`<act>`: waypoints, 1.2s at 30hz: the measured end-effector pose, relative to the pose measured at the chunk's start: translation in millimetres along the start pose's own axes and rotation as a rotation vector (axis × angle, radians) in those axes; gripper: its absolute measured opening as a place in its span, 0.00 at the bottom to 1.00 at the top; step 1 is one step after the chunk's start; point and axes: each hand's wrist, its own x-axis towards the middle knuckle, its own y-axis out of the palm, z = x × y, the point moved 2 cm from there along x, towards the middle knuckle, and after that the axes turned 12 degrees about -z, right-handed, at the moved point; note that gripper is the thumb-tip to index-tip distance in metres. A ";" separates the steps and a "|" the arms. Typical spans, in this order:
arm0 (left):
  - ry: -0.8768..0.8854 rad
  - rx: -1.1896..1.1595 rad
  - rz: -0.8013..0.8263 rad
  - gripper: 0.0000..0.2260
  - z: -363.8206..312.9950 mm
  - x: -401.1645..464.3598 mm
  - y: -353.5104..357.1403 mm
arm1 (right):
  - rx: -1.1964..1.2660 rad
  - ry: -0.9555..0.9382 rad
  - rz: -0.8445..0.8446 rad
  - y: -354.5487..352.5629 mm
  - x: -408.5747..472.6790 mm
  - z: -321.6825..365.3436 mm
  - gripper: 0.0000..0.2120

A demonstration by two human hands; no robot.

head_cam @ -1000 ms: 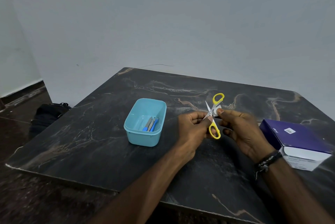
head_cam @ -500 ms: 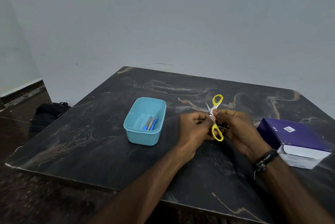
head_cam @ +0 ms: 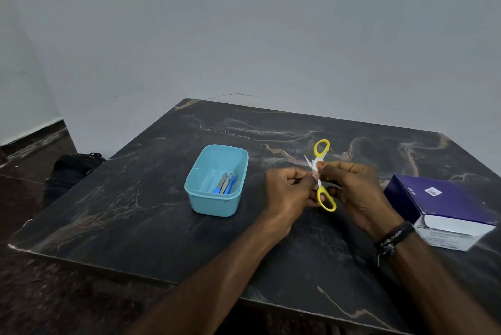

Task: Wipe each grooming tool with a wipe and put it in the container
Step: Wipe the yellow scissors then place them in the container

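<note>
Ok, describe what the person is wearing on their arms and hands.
Both forearms are bare, with no sleeves in view. The left hand has no ring, watch or band that shows. At the wrist of the right hand sits a dark bracelet of several black cord or bead strands, with small pale flecks and a short loose end hanging down. No gloves on either hand.

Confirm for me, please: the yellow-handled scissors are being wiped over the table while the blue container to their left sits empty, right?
Not quite. The head view shows the blue container already holding a few tools; it is not empty. The rest holds: both hands wipe the yellow-handled scissors over the table.
</note>
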 end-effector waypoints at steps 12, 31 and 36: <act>0.059 0.073 0.019 0.07 -0.4 -2.2 -1.3 | 0.006 0.037 0.062 -1.4 2.1 -0.4 0.09; 0.126 0.123 0.026 0.06 -0.5 -3.4 0.2 | 0.000 0.093 -0.066 -6.8 4.8 1.8 0.05; 0.116 0.120 0.084 0.07 -0.3 -3.8 -0.1 | 0.090 0.085 -0.145 -9.8 9.7 5.2 0.03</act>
